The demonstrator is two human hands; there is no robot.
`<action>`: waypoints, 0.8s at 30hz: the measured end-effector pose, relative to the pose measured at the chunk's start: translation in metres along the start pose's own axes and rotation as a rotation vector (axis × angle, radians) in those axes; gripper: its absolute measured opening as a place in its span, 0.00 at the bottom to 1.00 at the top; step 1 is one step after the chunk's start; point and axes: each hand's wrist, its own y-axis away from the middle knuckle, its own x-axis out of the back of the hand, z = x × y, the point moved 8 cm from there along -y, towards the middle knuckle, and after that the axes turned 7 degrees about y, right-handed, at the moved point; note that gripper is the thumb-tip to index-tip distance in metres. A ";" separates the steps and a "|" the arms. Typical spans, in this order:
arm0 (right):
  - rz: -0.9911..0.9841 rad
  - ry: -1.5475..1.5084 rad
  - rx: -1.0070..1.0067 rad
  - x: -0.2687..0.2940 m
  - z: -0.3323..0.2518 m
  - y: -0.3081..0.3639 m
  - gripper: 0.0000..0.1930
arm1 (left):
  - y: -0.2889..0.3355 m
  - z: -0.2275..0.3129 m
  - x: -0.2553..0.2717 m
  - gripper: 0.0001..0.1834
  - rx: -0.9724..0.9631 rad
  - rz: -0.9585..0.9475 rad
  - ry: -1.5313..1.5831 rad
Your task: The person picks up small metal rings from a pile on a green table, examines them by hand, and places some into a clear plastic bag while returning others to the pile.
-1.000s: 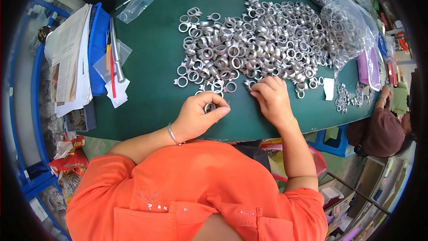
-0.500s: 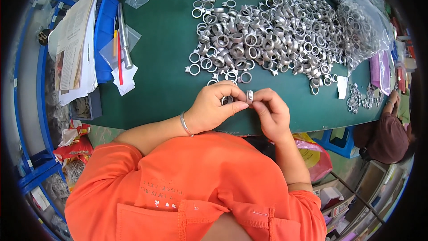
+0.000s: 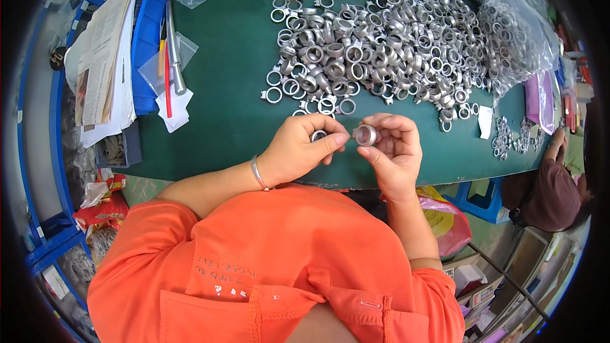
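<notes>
My right hand (image 3: 398,149) pinches a silver-grey metal ring (image 3: 365,135) between thumb and fingers, its round opening facing me. Close to the left edge of that ring are the pinched fingertips of my left hand (image 3: 295,147); whether they touch it is hard to tell. In the curl of my left thumb and forefinger shows a second metal ring (image 3: 318,134), partly covered by the fingers. Just beyond both hands spreads a big pile of similar rings (image 3: 381,54), several with small tabs on their outer side.
On the green table (image 3: 229,82), a clear bag of rings (image 3: 515,41) and a small white paper (image 3: 485,122) lie right. Smaller rings (image 3: 503,136) are near a purple basket (image 3: 540,98). Left are a blue bin (image 3: 147,44), papers (image 3: 105,57) and a tapered metal rod (image 3: 174,51). A person (image 3: 549,194) sits right.
The ring between my hands has turned from edge-on to showing its opening and moved slightly right with my right hand. My left fingertips have drawn back a little from it.
</notes>
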 end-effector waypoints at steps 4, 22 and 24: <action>0.001 0.207 0.119 -0.004 -0.012 0.003 0.16 | 0.000 -0.009 -0.008 0.09 0.093 -0.078 0.125; -0.045 0.933 0.009 -0.001 0.012 -0.022 0.04 | 0.002 -0.021 0.010 0.09 0.151 0.050 0.341; 0.006 0.633 -0.290 0.005 0.027 -0.010 0.03 | 0.002 -0.017 0.010 0.08 0.114 0.056 0.239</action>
